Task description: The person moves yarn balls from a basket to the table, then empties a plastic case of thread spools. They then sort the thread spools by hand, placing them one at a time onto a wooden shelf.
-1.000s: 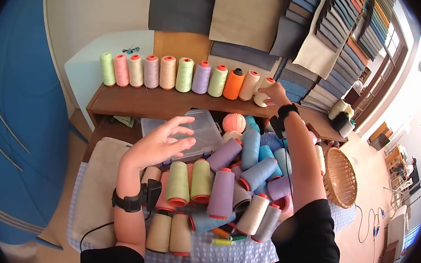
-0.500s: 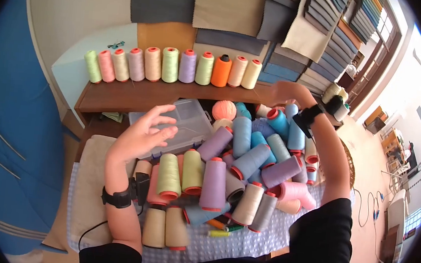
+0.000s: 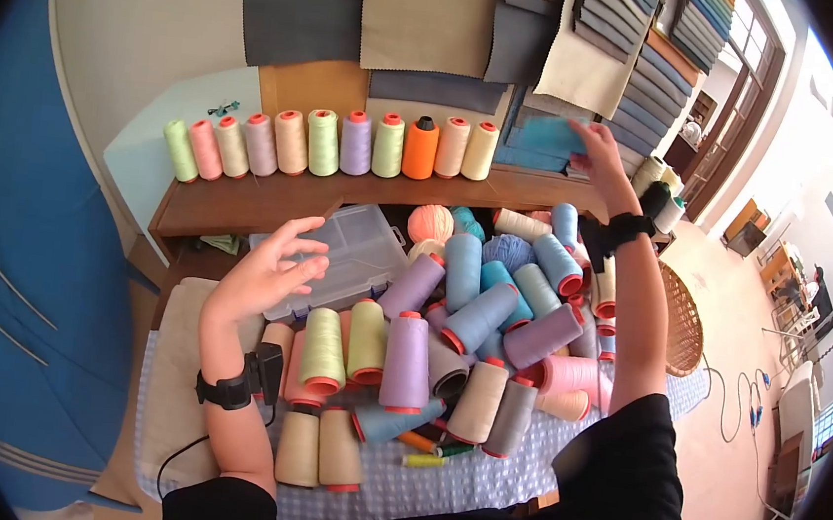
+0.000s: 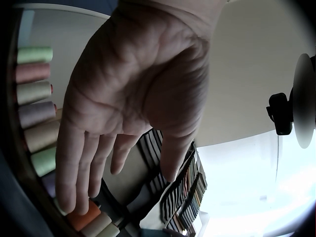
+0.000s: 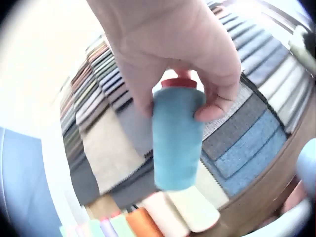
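Observation:
A turquoise cone of thread [image 5: 178, 140] is pinched near its red top by my right hand [image 5: 173, 54]; in the head view that hand [image 3: 604, 160] is raised over the shelf's right part and the cone [image 3: 552, 135] is blurred. Along the wooden shelf [image 3: 323, 190] stands a row of upright cones, with a cream one [image 3: 479, 152] at its right end beside a peach one [image 3: 453, 147]. My left hand [image 3: 272, 269] hovers over the clear plastic box [image 3: 353, 254], fingers loosely bent and holding nothing; its palm [image 4: 133, 79] fills much of the left wrist view.
A pile of loose cones, among them a lilac one [image 3: 406, 363], and yarn balls, one coral [image 3: 431, 224], cover the checked cloth [image 3: 505, 496]. A wicker basket [image 3: 679, 318] is at the right. Fabric swatches [image 3: 428, 18] hang behind the shelf.
My right hand left the cream cone standing at the row's end, moved over the pile's far right side, and rose with the turquoise cone. My left hand has stayed nearly still over the box.

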`<move>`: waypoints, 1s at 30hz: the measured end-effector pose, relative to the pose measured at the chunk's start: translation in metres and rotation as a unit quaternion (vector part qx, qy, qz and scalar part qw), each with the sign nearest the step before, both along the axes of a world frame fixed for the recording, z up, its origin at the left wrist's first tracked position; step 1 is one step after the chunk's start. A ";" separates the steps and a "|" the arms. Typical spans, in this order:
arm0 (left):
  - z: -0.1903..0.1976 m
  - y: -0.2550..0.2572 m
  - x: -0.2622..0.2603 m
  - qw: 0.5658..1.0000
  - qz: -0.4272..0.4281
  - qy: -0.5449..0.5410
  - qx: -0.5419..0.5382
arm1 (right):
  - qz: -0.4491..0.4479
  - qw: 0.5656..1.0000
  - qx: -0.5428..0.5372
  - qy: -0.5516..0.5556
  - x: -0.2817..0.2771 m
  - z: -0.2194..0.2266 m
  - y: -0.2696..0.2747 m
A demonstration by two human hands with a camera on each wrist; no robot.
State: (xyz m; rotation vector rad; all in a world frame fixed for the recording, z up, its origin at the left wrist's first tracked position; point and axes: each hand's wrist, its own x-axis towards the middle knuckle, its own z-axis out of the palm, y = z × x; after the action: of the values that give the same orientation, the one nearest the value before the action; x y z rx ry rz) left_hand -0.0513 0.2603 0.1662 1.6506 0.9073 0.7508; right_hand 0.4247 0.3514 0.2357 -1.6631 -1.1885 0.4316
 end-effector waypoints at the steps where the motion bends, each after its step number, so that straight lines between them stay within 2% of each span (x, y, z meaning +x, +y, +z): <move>1: 0.000 0.000 0.000 1.000 0.004 -0.001 -0.002 | -0.004 0.984 0.015 0.176 0.005 -0.004 0.008; 2: 0.000 0.001 0.001 1.000 0.008 -0.001 -0.003 | -0.009 0.937 0.030 0.348 0.009 -0.012 0.015; 3: 0.000 0.001 0.001 1.000 0.006 0.001 -0.004 | -0.011 0.936 0.030 0.350 0.010 -0.027 0.020; 4: 0.000 0.001 0.001 1.000 0.008 0.002 -0.005 | 0.090 0.962 0.055 0.253 0.008 -0.046 0.024; 5: 0.000 0.000 0.001 1.000 0.011 0.002 -0.006 | 0.154 0.982 0.050 0.096 0.004 -0.052 0.024; 6: 0.000 0.000 0.002 1.000 0.011 0.002 -0.008 | 0.200 0.974 0.069 -0.078 0.001 -0.059 0.023; 7: 0.000 0.000 0.002 1.000 0.012 0.002 -0.011 | 0.229 0.942 0.112 -0.221 -0.002 -0.066 0.023; 8: 0.001 0.000 0.001 1.000 0.015 0.003 -0.013 | 0.206 0.976 -0.030 0.069 -0.006 -0.061 0.037; 9: 0.001 -0.001 0.000 1.000 0.016 0.005 -0.014 | 0.200 0.950 -0.104 0.215 -0.009 -0.062 0.043; 10: 0.001 -0.001 0.000 1.000 0.016 0.002 -0.017 | 0.163 0.905 -0.169 0.354 -0.013 -0.063 0.048; 13: 0.001 0.001 -0.003 1.000 0.015 -0.003 -0.021 | 0.065 0.918 -0.120 0.372 -0.021 -0.068 0.055; 14: 0.001 0.002 -0.003 1.000 0.013 -0.006 -0.022 | 0.066 0.918 -0.121 0.371 -0.019 -0.069 0.054; 15: -0.001 0.003 -0.002 1.000 0.015 -0.006 -0.023 | 0.085 0.961 -0.119 0.234 -0.016 -0.070 0.050; 16: -0.002 0.003 -0.001 1.000 0.013 0.000 -0.024 | 0.103 0.984 -0.114 0.092 -0.013 -0.072 0.049; 17: -0.002 0.004 0.000 1.000 0.011 0.007 -0.023 | 0.106 0.984 -0.114 0.092 -0.012 -0.075 0.055; 19: -0.005 0.006 0.000 1.000 0.011 0.006 -0.022 | 0.074 0.989 -0.112 -0.055 -0.012 -0.084 0.076; 20: -0.005 0.006 -0.001 1.000 0.008 0.006 -0.023 | 0.076 0.989 -0.112 -0.054 -0.011 -0.093 0.087; 22: -0.004 0.006 -0.001 1.000 0.016 0.010 -0.018 | 0.010 0.998 -0.028 -0.062 -0.011 -0.108 0.103; 23: -0.004 0.006 -0.001 1.000 0.022 0.011 -0.013 | 0.011 0.998 -0.031 -0.062 -0.008 -0.107 0.108; 25: -0.005 0.006 0.000 1.000 0.022 0.008 -0.016 | 0.027 0.986 -0.147 -0.080 0.001 -0.102 0.109; 26: -0.005 0.006 -0.001 1.000 0.023 0.005 -0.014 | 0.026 0.985 -0.151 -0.079 0.002 -0.096 0.095; 27: -0.004 0.006 -0.001 1.000 0.022 0.005 -0.017 | 0.165 0.949 -0.061 -0.262 0.006 -0.088 0.078; 29: -0.003 0.005 -0.001 1.000 0.018 0.020 -0.014 | 0.292 0.855 0.029 -0.427 0.021 -0.081 0.064; 30: -0.004 0.005 -0.001 1.000 0.013 0.018 -0.017 | 0.235 0.812 -0.103 -0.524 0.031 -0.074 0.064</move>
State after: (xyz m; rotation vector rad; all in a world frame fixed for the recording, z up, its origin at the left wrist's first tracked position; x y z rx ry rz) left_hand -0.0525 0.2654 0.1626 1.6302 0.9645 0.7216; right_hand 0.4556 0.4155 0.1616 -1.8059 -2.4744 -0.1451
